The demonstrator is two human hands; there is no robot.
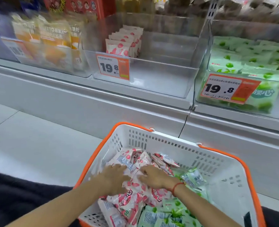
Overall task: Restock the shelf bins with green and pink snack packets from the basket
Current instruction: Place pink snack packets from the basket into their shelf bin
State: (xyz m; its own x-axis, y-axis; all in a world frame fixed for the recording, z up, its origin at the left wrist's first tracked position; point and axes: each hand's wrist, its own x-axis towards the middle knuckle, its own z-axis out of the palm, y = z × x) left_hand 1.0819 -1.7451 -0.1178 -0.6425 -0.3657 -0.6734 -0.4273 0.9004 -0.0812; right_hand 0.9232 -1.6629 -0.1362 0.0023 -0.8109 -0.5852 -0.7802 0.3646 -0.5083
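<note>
A white basket with an orange rim (168, 138) sits low in front of me. It holds a heap of pink snack packets (132, 161) on its left and green snack packets (169, 213) at the front and right. My left hand (114, 176) and my right hand (155, 176) both lie on the pink heap with spread fingers, a packet between them. Above, a clear middle shelf bin (160, 74) holds one short row of pink packets (124, 41) at its left. The right shelf bin (201, 89) is packed with green packets (250, 58).
Orange price tags reading 19.8 hang on the middle bin (113, 67) and the right bin (225, 88). A left bin holds orange-and-white packets (52, 40). A grey shelf ledge (102, 99) runs under the bins. Pale floor tiles (29, 136) lie left of the basket.
</note>
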